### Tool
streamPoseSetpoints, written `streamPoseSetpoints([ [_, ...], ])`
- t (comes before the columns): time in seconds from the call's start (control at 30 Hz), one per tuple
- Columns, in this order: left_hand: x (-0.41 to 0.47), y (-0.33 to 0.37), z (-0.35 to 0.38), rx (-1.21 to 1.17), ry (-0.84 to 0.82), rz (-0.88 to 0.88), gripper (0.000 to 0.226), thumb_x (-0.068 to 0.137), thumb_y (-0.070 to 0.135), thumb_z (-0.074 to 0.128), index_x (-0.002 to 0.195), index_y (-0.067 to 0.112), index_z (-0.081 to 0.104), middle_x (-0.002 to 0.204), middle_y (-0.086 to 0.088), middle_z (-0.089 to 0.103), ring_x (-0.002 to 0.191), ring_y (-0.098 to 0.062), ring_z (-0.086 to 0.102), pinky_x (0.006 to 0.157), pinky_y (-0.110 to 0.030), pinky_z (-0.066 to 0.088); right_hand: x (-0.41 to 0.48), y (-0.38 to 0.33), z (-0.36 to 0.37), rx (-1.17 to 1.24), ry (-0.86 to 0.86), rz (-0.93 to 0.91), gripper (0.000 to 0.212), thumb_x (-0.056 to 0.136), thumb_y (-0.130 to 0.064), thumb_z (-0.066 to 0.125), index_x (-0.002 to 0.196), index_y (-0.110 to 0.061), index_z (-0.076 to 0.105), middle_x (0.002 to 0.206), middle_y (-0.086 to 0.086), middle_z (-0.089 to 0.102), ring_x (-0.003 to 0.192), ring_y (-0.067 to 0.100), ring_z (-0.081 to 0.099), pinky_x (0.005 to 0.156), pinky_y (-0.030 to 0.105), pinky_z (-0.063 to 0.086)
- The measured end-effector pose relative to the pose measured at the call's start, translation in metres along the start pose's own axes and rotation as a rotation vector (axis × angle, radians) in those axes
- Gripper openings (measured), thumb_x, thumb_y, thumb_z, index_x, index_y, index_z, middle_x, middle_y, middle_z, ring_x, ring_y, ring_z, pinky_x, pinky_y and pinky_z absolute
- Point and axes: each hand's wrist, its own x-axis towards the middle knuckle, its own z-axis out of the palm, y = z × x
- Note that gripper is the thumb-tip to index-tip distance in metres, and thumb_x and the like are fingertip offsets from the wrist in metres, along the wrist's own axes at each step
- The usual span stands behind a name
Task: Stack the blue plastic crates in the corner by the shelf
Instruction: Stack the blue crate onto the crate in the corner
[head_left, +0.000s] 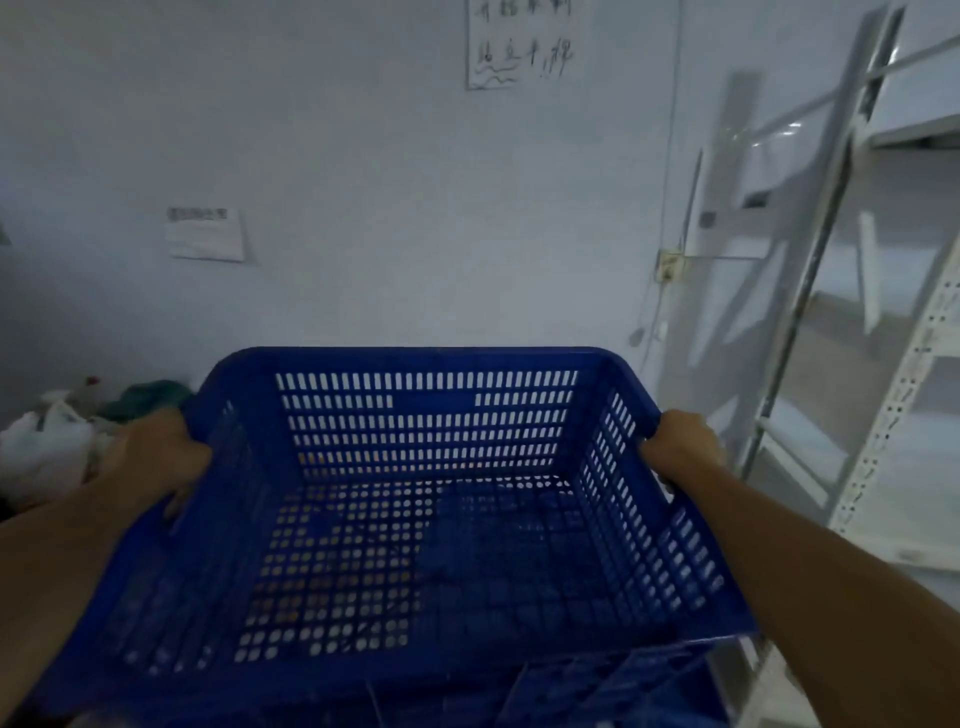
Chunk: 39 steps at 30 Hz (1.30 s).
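A large blue perforated plastic crate (415, 358) fills the middle of the head view, held up in front of me and empty inside. My left hand (156, 457) grips its left rim and my right hand (680, 447) grips its right rim. Below its near edge, part of another blue crate (597, 686) shows at the bottom of the frame. A white metal shelf (883, 395) stands to the right, against the pale wall.
White plastic bags (47, 447) and a green bundle (145, 397) lie on the floor at the left by the wall. Metal bars (810, 291) lean against the shelf. A wall socket with a hanging cable (670, 267) sits near the corner.
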Motion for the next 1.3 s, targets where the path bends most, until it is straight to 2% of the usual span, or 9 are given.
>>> streamPoseSetpoints([
  [0.17, 0.058, 0.086, 0.059, 0.003, -0.095, 0.125, 0.043, 0.058, 0.04, 0.063, 0.081, 0.005, 0.064, 0.064, -0.014, 0.067, 0.06, -0.036, 0.068, 0.059, -0.049, 0.064, 0.066, 0.023, 0.023, -0.011, 0.026, 0.1, 0.01, 0.085, -0.012, 0.059, 0.087, -0.003, 0.063, 0.07, 0.014, 0.067, 0.058, 0.031, 0.067, 0.051, 0.037, 0.059],
  [0.3, 0.036, 0.175, 0.056, -0.044, -0.131, 0.231, 0.023, 0.075, 0.021, 0.067, 0.068, 0.002, 0.055, 0.064, -0.019, 0.064, 0.062, -0.037, 0.065, 0.056, -0.039, 0.058, 0.116, 0.043, 0.042, -0.026, 0.035, 0.177, 0.017, 0.087, -0.018, 0.06, 0.091, -0.002, 0.066, 0.071, 0.013, 0.067, 0.059, 0.028, 0.065, 0.047, 0.03, 0.049],
  [0.33, 0.036, 0.194, 0.061, -0.054, -0.137, 0.262, 0.022, 0.078, 0.018, 0.068, 0.07, 0.002, 0.056, 0.066, -0.019, 0.063, 0.062, -0.036, 0.065, 0.057, -0.04, 0.059, 0.128, 0.049, 0.047, -0.033, 0.03, 0.193, 0.02, 0.087, -0.02, 0.061, 0.092, -0.002, 0.067, 0.071, 0.012, 0.066, 0.059, 0.027, 0.065, 0.046, 0.028, 0.047],
  [0.47, 0.065, 0.244, 0.111, -0.069, -0.147, 0.3, 0.027, 0.086, 0.02, 0.071, 0.102, 0.005, 0.055, 0.086, -0.015, 0.063, 0.072, -0.033, 0.063, 0.063, -0.042, 0.057, 0.173, 0.073, 0.069, -0.011, 0.019, 0.262, 0.017, 0.085, -0.021, 0.065, 0.086, -0.004, 0.069, 0.07, 0.011, 0.067, 0.058, 0.024, 0.065, 0.045, 0.025, 0.044],
  [0.63, 0.112, 0.296, 0.188, -0.052, -0.217, 0.302, 0.029, 0.084, 0.02, 0.072, 0.104, 0.006, 0.055, 0.086, -0.016, 0.065, 0.072, -0.034, 0.065, 0.066, -0.044, 0.06, 0.239, 0.108, 0.115, -0.053, 0.012, 0.313, 0.016, 0.084, -0.021, 0.066, 0.082, -0.005, 0.068, 0.069, 0.01, 0.067, 0.057, 0.024, 0.064, 0.046, 0.026, 0.045],
  [0.87, 0.154, 0.351, 0.298, -0.042, -0.301, 0.241, 0.025, 0.087, 0.015, 0.069, 0.105, 0.006, 0.055, 0.086, -0.013, 0.064, 0.073, -0.029, 0.063, 0.064, -0.041, 0.058, 0.346, 0.157, 0.185, -0.127, -0.054, 0.308, 0.02, 0.088, -0.028, 0.062, 0.084, -0.008, 0.067, 0.07, 0.007, 0.067, 0.059, 0.024, 0.065, 0.057, 0.034, 0.057],
  [1.0, 0.171, 0.363, 0.351, -0.028, -0.338, 0.195, 0.03, 0.09, 0.012, 0.068, 0.115, 0.003, 0.053, 0.087, -0.011, 0.057, 0.075, -0.027, 0.057, 0.058, -0.034, 0.047, 0.39, 0.172, 0.225, -0.147, -0.125, 0.301, 0.022, 0.089, -0.031, 0.061, 0.09, -0.008, 0.064, 0.072, 0.007, 0.064, 0.059, 0.022, 0.061, 0.052, 0.03, 0.048],
  [1.13, 0.188, 0.368, 0.4, -0.002, -0.346, 0.197, 0.028, 0.091, 0.013, 0.07, 0.108, 0.002, 0.051, 0.086, -0.014, 0.058, 0.075, -0.032, 0.059, 0.062, -0.04, 0.051, 0.419, 0.189, 0.272, -0.167, -0.153, 0.309, 0.021, 0.088, -0.028, 0.061, 0.096, -0.009, 0.063, 0.074, 0.005, 0.061, 0.057, 0.018, 0.055, 0.047, 0.027, 0.04],
  [1.3, 0.211, 0.372, 0.457, 0.06, -0.357, 0.191, 0.025, 0.093, 0.016, 0.067, 0.104, 0.004, 0.048, 0.082, -0.017, 0.06, 0.072, -0.037, 0.061, 0.064, -0.046, 0.055, 0.439, 0.212, 0.327, -0.188, -0.213, 0.332, 0.025, 0.086, -0.03, 0.062, 0.099, -0.009, 0.064, 0.076, 0.007, 0.064, 0.059, 0.022, 0.06, 0.054, 0.033, 0.052],
])
